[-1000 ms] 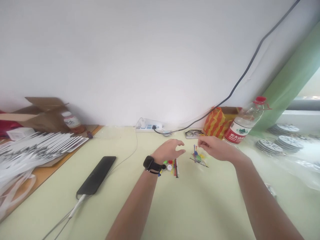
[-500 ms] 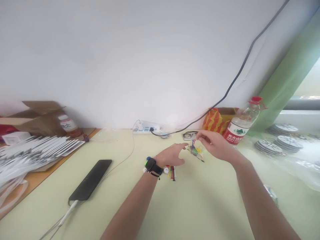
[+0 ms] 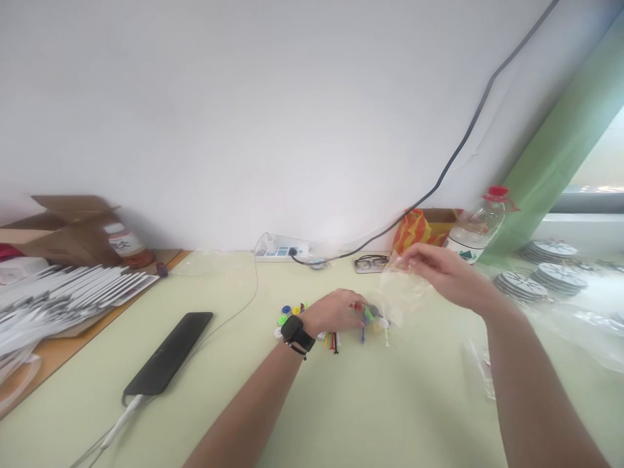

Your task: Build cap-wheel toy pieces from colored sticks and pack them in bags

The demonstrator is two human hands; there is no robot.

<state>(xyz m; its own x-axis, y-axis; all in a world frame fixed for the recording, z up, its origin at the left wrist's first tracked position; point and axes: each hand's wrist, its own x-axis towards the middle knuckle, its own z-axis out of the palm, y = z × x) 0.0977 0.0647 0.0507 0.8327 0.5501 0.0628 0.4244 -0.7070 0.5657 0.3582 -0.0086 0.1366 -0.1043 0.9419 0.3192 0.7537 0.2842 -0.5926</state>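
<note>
While the left hand [image 3: 336,311] is resting low on the pale green surface [image 3: 390,403], its fingers [image 3: 355,309] are curling almost closed around a small bunch of coloured pieces [image 3: 366,315], little pegs and sticks in red, green and blue. Whether the bunch is lifting clear of the surface I cannot tell. The right hand [image 3: 451,276] is hovering higher and off to the side. Its fingers [image 3: 414,261] are pinching tight on the upper edge of a clear plastic bag [image 3: 402,292], so the film is hanging slack with its lower end just beside the left fingertips. Gripping it by the top seems to be what is letting it drape toward the bunch. More bits, round caps [image 3: 287,315] and thin sticks [image 3: 332,339], are lying loose around the left wrist, right by the black watch [image 3: 294,329]. Further out, a pair of glasses [image 3: 370,262] and a power strip [image 3: 281,249] are sitting near the wall, and a water bottle [image 3: 475,227] is standing beside an orange striped bag [image 3: 414,234]. A black phone [image 3: 168,354] is lying well apart on the left, and stacks of flat discs [image 3: 536,276] are sitting on the right
</note>
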